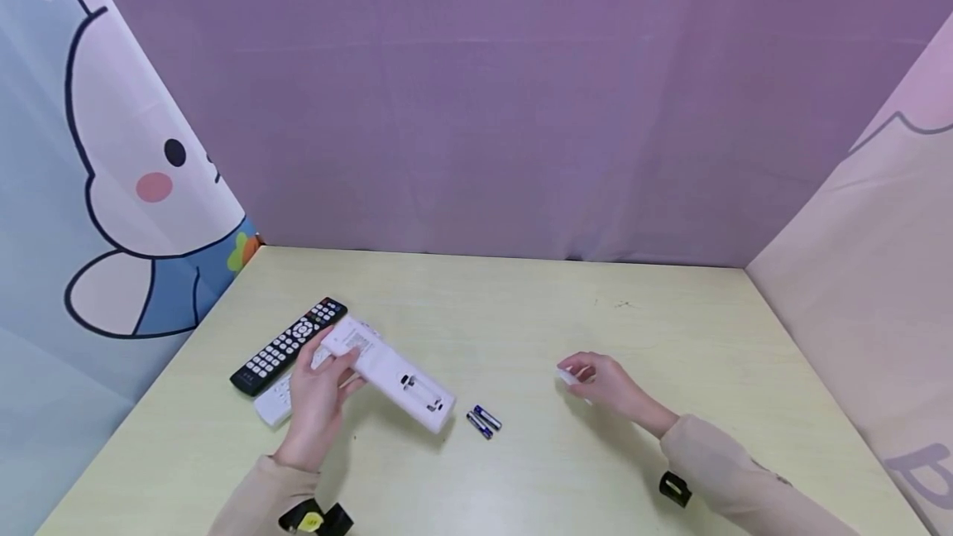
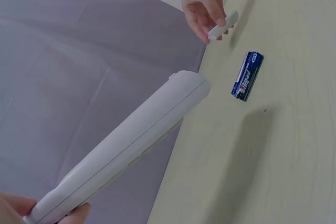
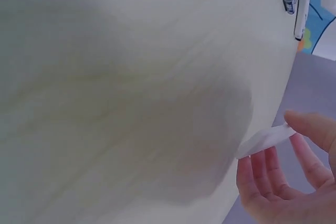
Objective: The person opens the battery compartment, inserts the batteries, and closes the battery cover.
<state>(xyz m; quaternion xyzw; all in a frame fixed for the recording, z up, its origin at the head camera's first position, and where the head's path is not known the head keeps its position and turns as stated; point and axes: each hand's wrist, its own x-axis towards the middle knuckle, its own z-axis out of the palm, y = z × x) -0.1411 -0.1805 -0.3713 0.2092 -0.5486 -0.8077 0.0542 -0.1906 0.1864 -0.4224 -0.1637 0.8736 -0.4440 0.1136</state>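
My left hand (image 1: 316,404) grips a white remote control (image 1: 390,375) by one end, back side up, above the table. Its battery compartment (image 1: 421,393) is uncovered, and no battery shows inside. From the side, the left wrist view shows the white remote (image 2: 121,140) between thumb and fingers. To the right, my right hand (image 1: 606,387) pinches a small white battery cover (image 3: 265,139) between thumb and fingertips, just over the table. Two blue AAA-looking batteries (image 1: 484,421) lie side by side on the table between the hands, near the remote's lower end.
A black remote control (image 1: 289,346) lies at the left of the pale wooden table (image 1: 521,304). Beside it, partly behind my left hand, lies another white remote (image 1: 274,402). Purple cloth (image 1: 506,106) hangs along the back edge, with printed cloths at both sides.
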